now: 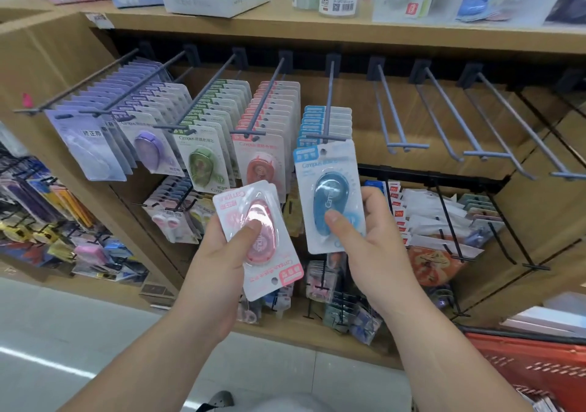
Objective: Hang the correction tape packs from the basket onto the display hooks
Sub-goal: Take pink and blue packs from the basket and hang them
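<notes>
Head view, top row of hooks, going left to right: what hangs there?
Pale lilac packs → purple packs → green packs → red packs → blue packs → bare hooks.

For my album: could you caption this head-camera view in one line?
Right hand holds a blue pack at its hook; left hand holds pink packs upside down.

Basket (536, 370) (red, perhaps slotted) cut off bottom-right.

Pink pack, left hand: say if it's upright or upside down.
Upside down: the pink pack, gripped by the left hand, has its hang hole at the lower end and inverted print.
</notes>
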`<state>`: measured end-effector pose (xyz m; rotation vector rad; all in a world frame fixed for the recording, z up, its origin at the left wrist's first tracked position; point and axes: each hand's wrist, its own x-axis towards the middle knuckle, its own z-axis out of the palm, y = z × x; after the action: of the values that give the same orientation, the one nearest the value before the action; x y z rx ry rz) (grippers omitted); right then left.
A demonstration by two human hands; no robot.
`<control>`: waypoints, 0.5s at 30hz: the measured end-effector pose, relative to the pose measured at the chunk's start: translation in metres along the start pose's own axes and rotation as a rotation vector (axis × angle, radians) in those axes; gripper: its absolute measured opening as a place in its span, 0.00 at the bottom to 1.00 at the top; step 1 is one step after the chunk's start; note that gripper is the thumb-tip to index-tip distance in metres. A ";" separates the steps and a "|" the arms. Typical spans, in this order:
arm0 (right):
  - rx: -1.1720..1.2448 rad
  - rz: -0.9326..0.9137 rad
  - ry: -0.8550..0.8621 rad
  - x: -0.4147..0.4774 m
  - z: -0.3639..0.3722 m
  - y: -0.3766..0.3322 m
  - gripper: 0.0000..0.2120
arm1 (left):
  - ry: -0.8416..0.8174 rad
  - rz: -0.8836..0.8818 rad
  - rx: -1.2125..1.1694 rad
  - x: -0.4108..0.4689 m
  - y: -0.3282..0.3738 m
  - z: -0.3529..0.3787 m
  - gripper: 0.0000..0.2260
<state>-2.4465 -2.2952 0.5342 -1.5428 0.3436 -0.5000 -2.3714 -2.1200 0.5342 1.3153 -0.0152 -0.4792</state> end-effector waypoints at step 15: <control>-0.191 -0.078 0.132 0.017 0.017 0.021 0.08 | 0.001 0.037 0.019 0.000 0.007 -0.005 0.17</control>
<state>-2.4214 -2.2896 0.5150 -1.7167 0.4441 -0.6472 -2.3674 -2.1146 0.5398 1.3315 -0.0432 -0.4473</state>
